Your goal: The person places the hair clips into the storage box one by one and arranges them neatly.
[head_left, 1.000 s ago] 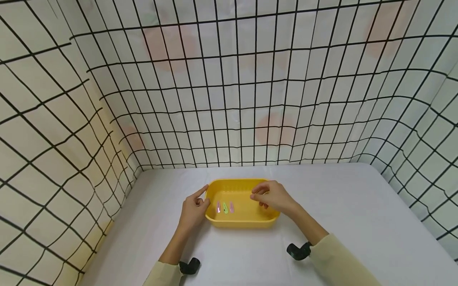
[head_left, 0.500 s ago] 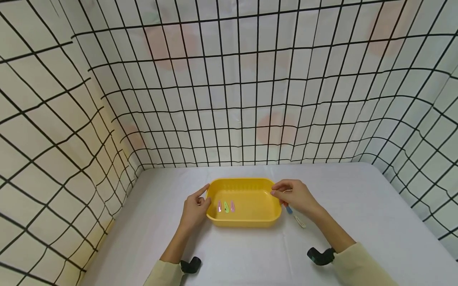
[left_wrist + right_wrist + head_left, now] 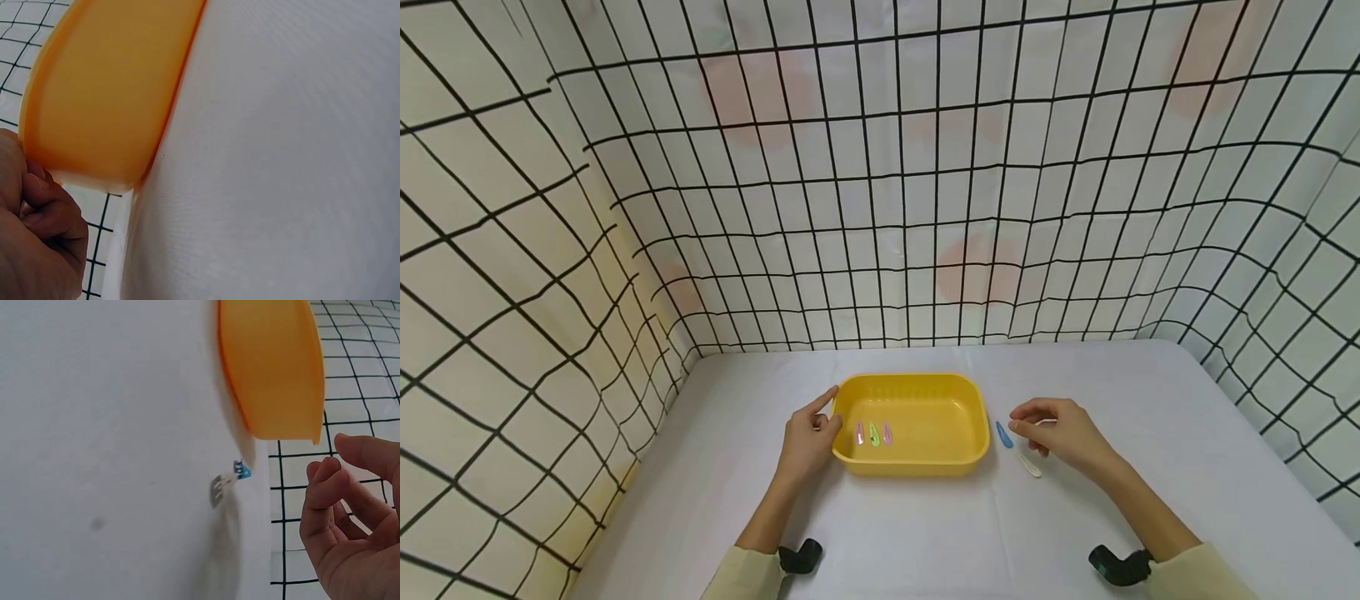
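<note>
A yellow plastic tray [image 3: 910,468] stands on the white table. Inside it, toward the left, lie a pink hair clip [image 3: 860,432], a green hair clip [image 3: 874,434] and another pink hair clip [image 3: 887,432], side by side. My left hand [image 3: 807,442] holds the tray's left rim, index finger at the far corner and thumb on the side. Right of the tray, on the cloth, are a blue hair clip [image 3: 1003,435] and a cream hair clip [image 3: 1029,465]. Just beside them hovers my right hand [image 3: 1063,433], fingers loosely bent, thumb apart from the fingertips in the right wrist view, holding nothing.
White cloth covers the table [image 3: 925,533]. Black wire grid panels [image 3: 880,208] rise behind it and along both sides, backed by pale sheeting. A black wrist camera [image 3: 1120,567] sits at the right cuff, another wrist camera [image 3: 801,557] at the left.
My right hand has moved from over the tray's right part to the right, past its rim. The blue and cream clips beside the tray have come into full view. My left hand stays put.
</note>
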A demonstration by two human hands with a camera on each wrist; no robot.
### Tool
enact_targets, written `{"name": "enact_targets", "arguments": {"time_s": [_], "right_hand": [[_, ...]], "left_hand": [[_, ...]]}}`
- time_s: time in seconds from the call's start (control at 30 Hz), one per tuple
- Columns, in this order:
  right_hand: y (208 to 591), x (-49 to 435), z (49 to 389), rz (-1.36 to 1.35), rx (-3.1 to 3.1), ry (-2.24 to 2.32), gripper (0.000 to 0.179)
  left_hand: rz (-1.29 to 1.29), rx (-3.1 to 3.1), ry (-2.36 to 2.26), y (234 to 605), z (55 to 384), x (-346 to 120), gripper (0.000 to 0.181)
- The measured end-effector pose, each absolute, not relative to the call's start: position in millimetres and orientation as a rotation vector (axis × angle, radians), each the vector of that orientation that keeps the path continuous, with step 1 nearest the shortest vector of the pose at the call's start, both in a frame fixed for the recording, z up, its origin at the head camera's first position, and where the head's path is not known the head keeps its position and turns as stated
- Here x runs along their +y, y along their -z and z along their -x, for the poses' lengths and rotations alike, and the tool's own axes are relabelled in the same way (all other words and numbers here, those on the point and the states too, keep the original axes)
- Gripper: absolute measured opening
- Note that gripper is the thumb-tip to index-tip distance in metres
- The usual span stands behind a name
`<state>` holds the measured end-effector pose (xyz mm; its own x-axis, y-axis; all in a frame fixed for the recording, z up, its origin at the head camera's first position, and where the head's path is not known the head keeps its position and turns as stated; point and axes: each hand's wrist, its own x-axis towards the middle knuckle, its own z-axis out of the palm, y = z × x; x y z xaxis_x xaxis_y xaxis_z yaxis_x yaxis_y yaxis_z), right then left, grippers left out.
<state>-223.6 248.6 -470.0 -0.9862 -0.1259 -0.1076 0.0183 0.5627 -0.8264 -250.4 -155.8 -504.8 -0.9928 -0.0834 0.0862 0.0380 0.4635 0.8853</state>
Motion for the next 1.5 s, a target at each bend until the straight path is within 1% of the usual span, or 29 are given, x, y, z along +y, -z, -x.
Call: {"name": "enact_targets", "arguments": {"time_s": [0.23,0.53,0.77,1.23,1.5], "right_hand": [[484,259,215,0.082,2.64,1.354,0.034],[497,266,208,0.091,2.637,1.342,0.036],[505,266,203,0.025,2.672,1.31,0.039],[507,263,193,0.084,2.791,1.149,0.032],[505,262,191,0.101,2.827,1.124,0.024]], "left_hand": [[-0.04,-2.58,1.576,505,251,-155,0.052],[-0.063,-2.573,1.59,506,251,-158,0.051],[-0.06,-2.567,1.591,506,250,-160,0.05],[-0.085,-2.577,1.581,506,251,-157,0.051],[-0.071,-2.57,1.596,506,251,-156,0.051]]}}
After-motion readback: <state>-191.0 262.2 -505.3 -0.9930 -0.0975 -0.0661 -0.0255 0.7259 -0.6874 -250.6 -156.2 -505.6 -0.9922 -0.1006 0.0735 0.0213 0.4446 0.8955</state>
